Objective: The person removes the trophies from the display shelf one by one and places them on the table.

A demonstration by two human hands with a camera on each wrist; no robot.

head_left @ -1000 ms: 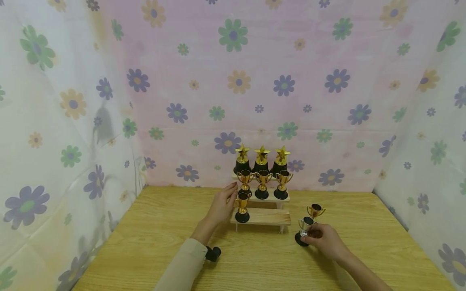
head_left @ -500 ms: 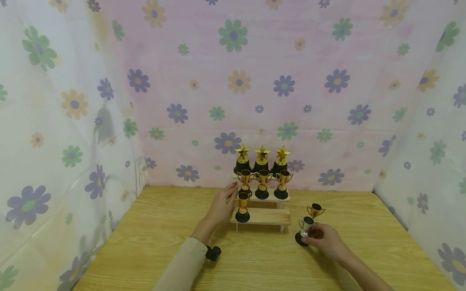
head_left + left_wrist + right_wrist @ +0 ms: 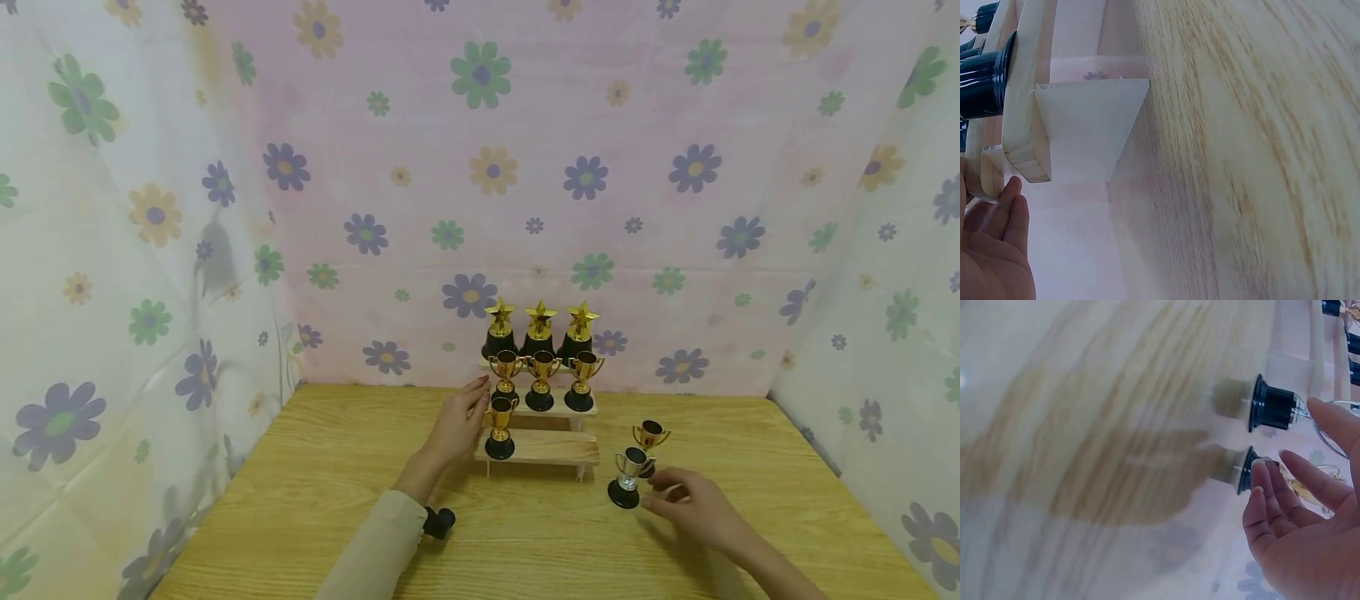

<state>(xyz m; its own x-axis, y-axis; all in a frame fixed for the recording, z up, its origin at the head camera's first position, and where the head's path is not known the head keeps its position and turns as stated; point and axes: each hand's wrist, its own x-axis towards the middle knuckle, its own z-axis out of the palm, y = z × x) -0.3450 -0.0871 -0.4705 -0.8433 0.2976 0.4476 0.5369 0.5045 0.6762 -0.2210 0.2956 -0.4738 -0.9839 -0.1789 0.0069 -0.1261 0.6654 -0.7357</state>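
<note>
A silver trophy cup [image 3: 628, 475] stands upright on the table, a gold trophy cup [image 3: 651, 433] close behind it. My right hand [image 3: 693, 507] is just right of the silver cup, thumb and fingers spread apart around nothing; the right wrist view shows the palm [image 3: 1310, 550] and both black bases. At the left end of a wooden tiered stand [image 3: 558, 448], my left hand [image 3: 453, 423] lies with fingers extended. In the left wrist view its fingers [image 3: 1013, 219] are beside the step ends; whether they touch is unclear. One gold cup [image 3: 500, 427] occupies the lowest step's left end.
On the middle step stand three gold cups [image 3: 542, 379], and three star trophies [image 3: 539, 332] fill the top step. A small black object [image 3: 440, 523] shows beside the left sleeve [image 3: 378, 542]. Flowered cloth [image 3: 480, 208] encloses the wooden table [image 3: 525, 550] at back and sides.
My right hand has let go of the silver cup and drawn back slightly to the right. The cup stays where it stood. The left hand has not visibly moved.
</note>
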